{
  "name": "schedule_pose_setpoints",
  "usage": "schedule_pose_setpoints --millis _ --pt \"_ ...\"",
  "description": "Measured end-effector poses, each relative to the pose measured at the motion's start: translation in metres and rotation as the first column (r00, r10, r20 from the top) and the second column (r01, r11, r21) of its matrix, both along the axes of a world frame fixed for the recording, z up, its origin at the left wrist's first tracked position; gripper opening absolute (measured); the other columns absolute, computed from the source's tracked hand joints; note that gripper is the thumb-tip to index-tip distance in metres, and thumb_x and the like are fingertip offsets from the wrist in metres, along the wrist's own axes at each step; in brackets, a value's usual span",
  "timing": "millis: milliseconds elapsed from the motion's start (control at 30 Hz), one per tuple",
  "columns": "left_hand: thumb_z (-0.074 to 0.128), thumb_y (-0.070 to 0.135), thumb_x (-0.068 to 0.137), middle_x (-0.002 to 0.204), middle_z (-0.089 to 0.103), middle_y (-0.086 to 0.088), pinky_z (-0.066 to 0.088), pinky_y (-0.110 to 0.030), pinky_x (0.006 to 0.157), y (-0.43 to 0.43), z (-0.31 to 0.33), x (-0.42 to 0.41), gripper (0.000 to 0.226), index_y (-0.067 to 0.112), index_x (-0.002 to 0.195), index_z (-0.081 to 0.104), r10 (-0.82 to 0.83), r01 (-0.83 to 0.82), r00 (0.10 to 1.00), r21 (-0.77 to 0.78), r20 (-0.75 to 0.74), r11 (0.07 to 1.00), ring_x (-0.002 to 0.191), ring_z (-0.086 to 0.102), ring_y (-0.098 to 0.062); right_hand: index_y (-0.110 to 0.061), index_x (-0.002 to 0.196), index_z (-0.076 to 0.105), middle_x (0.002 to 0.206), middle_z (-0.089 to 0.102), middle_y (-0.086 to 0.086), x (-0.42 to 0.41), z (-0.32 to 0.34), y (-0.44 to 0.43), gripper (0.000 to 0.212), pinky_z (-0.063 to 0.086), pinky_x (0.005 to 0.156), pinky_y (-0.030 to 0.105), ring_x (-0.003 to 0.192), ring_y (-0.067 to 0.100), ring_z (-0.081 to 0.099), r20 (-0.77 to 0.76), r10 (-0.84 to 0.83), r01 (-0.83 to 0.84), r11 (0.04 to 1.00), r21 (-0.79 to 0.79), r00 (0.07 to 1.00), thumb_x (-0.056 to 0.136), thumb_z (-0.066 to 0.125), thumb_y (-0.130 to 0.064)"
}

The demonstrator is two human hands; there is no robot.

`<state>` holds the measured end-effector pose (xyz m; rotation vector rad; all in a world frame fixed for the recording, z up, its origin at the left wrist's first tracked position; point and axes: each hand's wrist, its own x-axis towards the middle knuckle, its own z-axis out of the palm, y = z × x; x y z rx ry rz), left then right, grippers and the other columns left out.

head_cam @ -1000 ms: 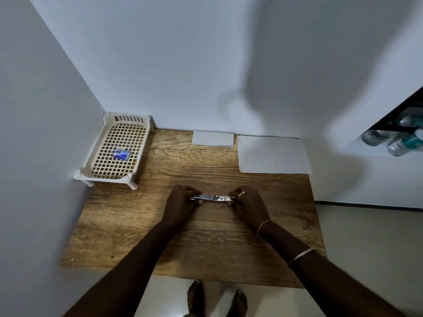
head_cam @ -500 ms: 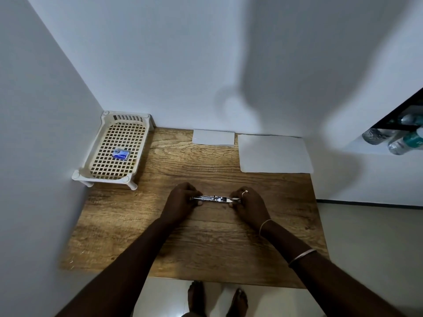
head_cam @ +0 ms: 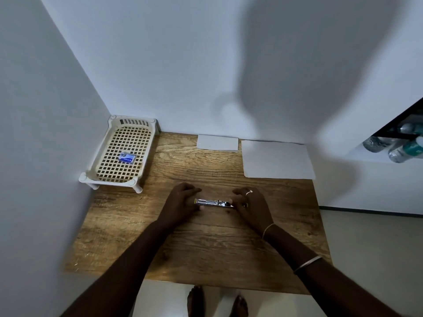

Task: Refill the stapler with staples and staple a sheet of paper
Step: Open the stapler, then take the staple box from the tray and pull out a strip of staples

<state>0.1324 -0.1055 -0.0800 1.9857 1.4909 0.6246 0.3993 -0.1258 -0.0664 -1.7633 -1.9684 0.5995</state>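
Nearest the camera, below the stapler (head_cam: pixel 212 202) and past the table's front edge, a pair of bare feet (head_cam: pixel 217 302) stood on the pale floor. Two forearms reached forward over the wooden table (head_cam: pixel 206 255) toward the stapler, which lay flat on the wood about mid-table, its long axis running left to right and its shiny metal channel facing up. The left hand (head_cam: pixel 180 202) held the stapler's left end, the fingers curled over the far side and the thumb tucked against the near side. The right hand (head_cam: pixel 251 207) gripped the stapler's right end, fingers bent down around it; a ring showed on one finger, with thin bangles on the wrist and forearm behind it. How hard either hand pinched could not be told. Beyond the stapler and to its left, a cream lattice basket (head_cam: pixel 135 122) sat on short legs in the table's corner, a small blue staple box (head_cam: pixel 126 157) lying inside it. Straight beyond the stapler, a small white card (head_cam: pixel 217 143) lay against the wall. Beyond and to the right of the stapler, a larger white sheet of paper (head_cam: pixel 277 159) lay flat on the table. Far to the stapler's right, off the table, plastic bottles (head_cam: pixel 402 148) lay on a ledge.
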Motion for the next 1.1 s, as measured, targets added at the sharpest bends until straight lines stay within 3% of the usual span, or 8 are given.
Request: schedule_pose_setpoints --millis 100,267,367,500,633,767,867,1100 --pt "0.085 0.032 0.08 0.121 0.067 0.001 0.046 -0.028 0.094 0.001 0.016 -0.017 0.043 0.018 0.12 0.075 0.099 -0.104 0.99 0.055 0.101 0.993 0.112 0.059 -0.011 -0.016 0.107 0.074 0.105 0.073 0.002 -0.024 0.015 0.013 0.027 0.052 0.087 0.037 0.101 0.018 0.063 -0.084 -0.023 0.031 0.996 0.087 0.996 0.093 0.067 -0.038" --pt "0.073 0.028 0.093 0.112 0.075 0.002 0.051 -0.026 0.091 0.016 0.049 -0.064 0.023 0.016 0.113 0.076 0.36 -0.394 0.91 0.159 0.203 0.905 0.103 0.066 -0.009 -0.017 0.103 0.075 0.104 0.074 0.0 -0.09 0.04 0.049 0.024 0.05 0.091 0.036 0.103 0.018 0.064 -0.167 0.053 -0.029 0.989 0.146 0.985 0.091 0.069 -0.037" --pt "0.069 0.016 0.095 0.111 0.076 -0.003 0.049 -0.025 0.089 0.026 0.061 -0.096 0.021 0.012 0.114 0.075 0.507 -0.545 0.836 0.207 0.212 0.812 0.101 0.069 -0.015 -0.019 0.104 0.075 0.104 0.075 -0.001 -0.132 0.048 0.068 0.02 0.05 0.095 0.038 0.105 0.019 0.066 -0.199 0.077 -0.045 0.986 0.16 0.977 0.088 0.072 -0.032" --pt "0.064 0.003 0.094 0.12 0.074 -0.01 0.054 -0.032 0.095 0.04 0.066 -0.142 0.03 0.007 0.122 0.072 0.647 -0.672 0.736 0.106 0.196 0.733 0.109 0.07 -0.022 -0.019 0.108 0.076 0.108 0.076 0.0 -0.201 0.051 0.093 0.023 0.049 0.098 0.044 0.108 0.022 0.066 -0.15 0.157 -0.134 0.979 0.153 0.976 0.087 0.072 -0.029" --pt "0.062 -0.001 0.091 0.126 0.071 -0.013 0.046 -0.023 0.092 0.056 0.06 -0.17 0.041 0.007 0.132 0.066 0.678 -0.682 0.727 0.005 0.106 0.731 0.114 0.068 -0.024 -0.017 0.104 0.077 0.105 0.076 0.003 -0.252 0.043 0.115 0.023 0.051 0.091 0.045 0.103 0.025 0.065 -0.068 0.199 -0.185 0.968 0.171 0.978 0.088 0.069 -0.032" --pt "0.059 -0.004 0.091 0.126 0.071 -0.013 0.047 -0.026 0.092 0.073 0.053 -0.178 0.043 0.007 0.132 0.063 0.66 -0.659 0.75 -0.03 0.041 0.751 0.112 0.068 -0.026 -0.018 0.108 0.074 0.098 0.075 0.008 -0.283 0.033 0.134 0.029 0.051 0.086 0.042 0.101 0.029 0.064 0.016 0.197 -0.197 0.966 0.166 0.98 0.084 0.071 -0.035" --pt "0.058 -0.003 0.091 0.12 0.073 -0.013 0.043 -0.024 0.084 0.082 0.047 -0.177 0.041 0.009 0.129 0.065 0.63 -0.63 0.776 -0.016 0.013 0.777 0.106 0.069 -0.026 -0.02 0.118 0.07 0.105 0.075 0.007 -0.295 0.025 0.143 0.04 0.047 0.089 0.041 0.108 0.029 0.061 0.024 0.202 -0.203 0.971 0.126 0.979 0.082 0.071 -0.037" --pt "0.057 -0.005 0.089 0.125 0.072 -0.012 0.051 -0.037 0.095 0.089 0.042 -0.177 0.05 0.012 0.135 0.061 0.625 -0.625 0.78 -0.051 -0.001 0.779 0.114 0.067 -0.031 -0.014 0.118 0.07 0.108 0.074 0.012 -0.301 0.01 0.153 0.038 0.035 0.105 0.045 0.115 0.031 0.059 0.059 0.246 -0.252 0.96 0.126 0.967 0.085 0.067 -0.033"
